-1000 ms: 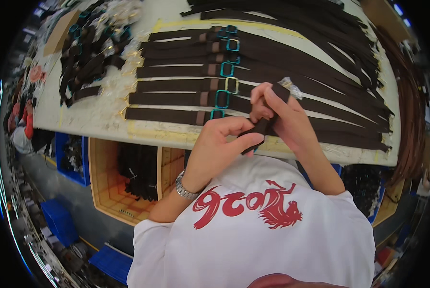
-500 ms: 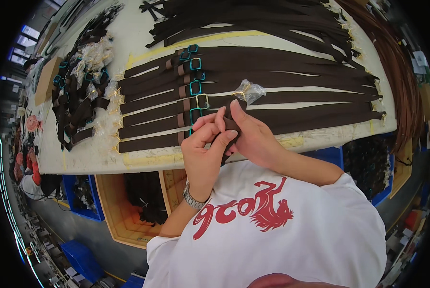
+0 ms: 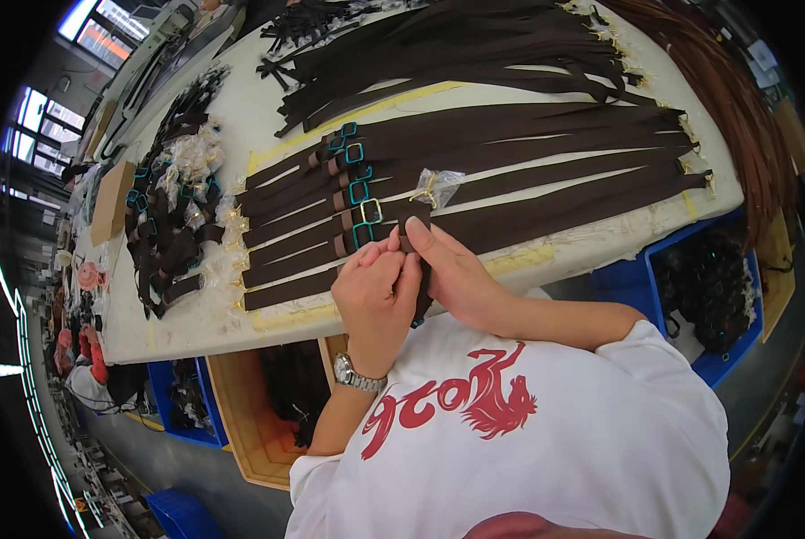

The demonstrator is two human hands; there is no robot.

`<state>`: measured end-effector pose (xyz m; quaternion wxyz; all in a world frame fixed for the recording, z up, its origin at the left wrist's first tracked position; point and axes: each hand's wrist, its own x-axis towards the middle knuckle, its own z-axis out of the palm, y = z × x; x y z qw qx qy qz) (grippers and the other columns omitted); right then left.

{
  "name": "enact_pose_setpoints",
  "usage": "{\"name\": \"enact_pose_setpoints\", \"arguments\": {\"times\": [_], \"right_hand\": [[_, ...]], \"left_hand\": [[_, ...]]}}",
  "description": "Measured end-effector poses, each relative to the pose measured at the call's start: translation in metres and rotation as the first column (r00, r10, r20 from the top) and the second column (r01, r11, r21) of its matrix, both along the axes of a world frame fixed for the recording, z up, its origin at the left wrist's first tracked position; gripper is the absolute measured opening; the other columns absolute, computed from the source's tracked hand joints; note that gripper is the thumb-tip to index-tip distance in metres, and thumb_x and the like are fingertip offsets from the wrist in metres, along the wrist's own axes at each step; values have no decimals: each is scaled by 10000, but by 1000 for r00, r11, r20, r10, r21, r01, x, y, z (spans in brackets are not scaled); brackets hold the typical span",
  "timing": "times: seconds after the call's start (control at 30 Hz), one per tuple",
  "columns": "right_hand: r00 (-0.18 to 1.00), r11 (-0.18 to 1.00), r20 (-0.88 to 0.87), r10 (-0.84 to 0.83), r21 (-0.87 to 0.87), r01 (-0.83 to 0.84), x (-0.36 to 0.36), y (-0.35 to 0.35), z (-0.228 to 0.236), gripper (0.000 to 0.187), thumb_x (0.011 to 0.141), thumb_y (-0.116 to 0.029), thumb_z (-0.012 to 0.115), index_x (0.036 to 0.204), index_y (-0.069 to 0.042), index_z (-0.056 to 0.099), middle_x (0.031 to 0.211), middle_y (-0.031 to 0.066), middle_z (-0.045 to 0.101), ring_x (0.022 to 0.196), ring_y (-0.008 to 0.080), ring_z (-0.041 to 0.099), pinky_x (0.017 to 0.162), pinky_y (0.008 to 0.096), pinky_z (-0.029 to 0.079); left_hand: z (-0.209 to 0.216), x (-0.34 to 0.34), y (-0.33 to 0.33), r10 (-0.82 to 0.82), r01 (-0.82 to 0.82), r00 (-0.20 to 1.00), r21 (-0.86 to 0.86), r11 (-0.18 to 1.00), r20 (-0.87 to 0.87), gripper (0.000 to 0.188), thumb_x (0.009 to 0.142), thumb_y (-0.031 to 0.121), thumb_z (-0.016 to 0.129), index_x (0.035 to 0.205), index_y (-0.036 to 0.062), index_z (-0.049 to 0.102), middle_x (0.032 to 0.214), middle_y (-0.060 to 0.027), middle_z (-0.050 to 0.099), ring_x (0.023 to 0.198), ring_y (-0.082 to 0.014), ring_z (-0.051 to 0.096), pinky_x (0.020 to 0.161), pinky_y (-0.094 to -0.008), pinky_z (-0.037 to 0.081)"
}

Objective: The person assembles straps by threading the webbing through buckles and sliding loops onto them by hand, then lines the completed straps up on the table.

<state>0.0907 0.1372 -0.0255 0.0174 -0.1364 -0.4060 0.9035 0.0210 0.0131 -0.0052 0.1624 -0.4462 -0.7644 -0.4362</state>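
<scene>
In the middle of the frame the left hand [image 3: 366,292] and right hand [image 3: 465,283] are together, both pinched on a dark strap [image 3: 415,216] in front of the counter [image 3: 200,334]. Clear plastic wrap [image 3: 444,187] shows at the strap's upper end. The hands cover its middle, so how it folds is hard to make out. Behind lie rows of buckled straps [image 3: 290,289], partly blocked by the hands; a tangled pile [image 3: 164,247] sits at left.

Bright windows [image 3: 106,40], edges bowed and dark.
</scene>
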Motion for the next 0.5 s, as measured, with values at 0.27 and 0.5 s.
{"name": "enact_pose_setpoints", "arguments": {"times": [0.27, 0.5], "right_hand": [[996, 988, -50, -77, 132, 83, 7, 0, 7, 397, 1166, -486, 525, 1273, -109, 588, 1096, -20, 629, 954, 49, 580, 766, 220, 489], [916, 894, -81, 392, 267, -359, 14, 21, 26, 449, 1193, -445, 424, 1177, -28, 590, 967, 113, 736, 673, 137, 676, 591, 309, 579]], "left_hand": [[23, -4, -6, 16, 0, 996, -170, 985, 93, 165, 951, 55, 762, 838, -16, 666, 785, -164, 704, 768, -334, 725, 699, -410, 552], [64, -26, -57, -46, 27, 996, -252, 967, -70, 278, 853, 136, 874, 1082, 41, 749, 938, -89, 760, 809, -308, 723, 731, -391, 574]]}}
